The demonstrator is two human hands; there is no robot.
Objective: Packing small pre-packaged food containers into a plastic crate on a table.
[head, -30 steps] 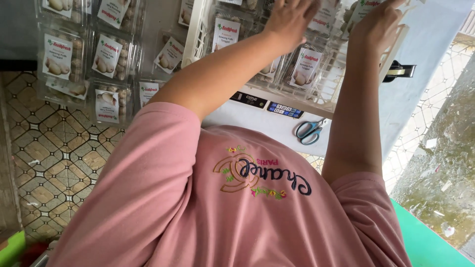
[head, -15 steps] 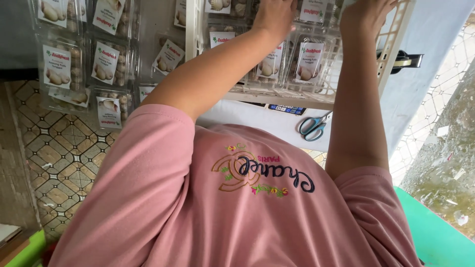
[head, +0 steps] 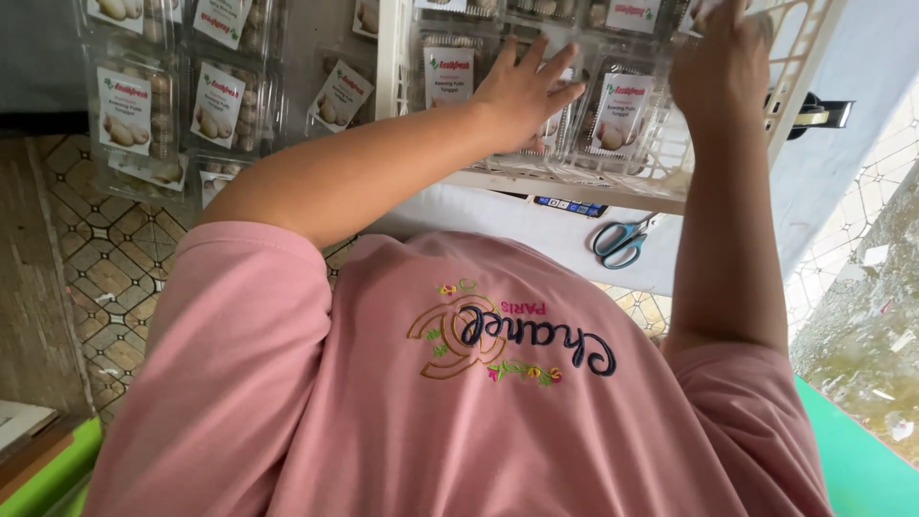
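The left hand [head: 522, 91] lay flat, fingers spread, on a clear clamshell pack [head: 613, 129] inside the white plastic crate [head: 804, 67]. The right hand [head: 723, 67] reached deeper into the crate; its grip could not be told. Pressing evenly would likely seat packs level. Scissors [head: 622, 239] lay just below the crate.

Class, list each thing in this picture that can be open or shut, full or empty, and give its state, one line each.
Left hand: open, fingers spread, flat on a pack in the crate.
Right hand: on the packs by the crate's wall; grip unclear.
White crate: holds packs.
Clear packs: shut, filled, labelled.
Scissors: shut, lying flat.
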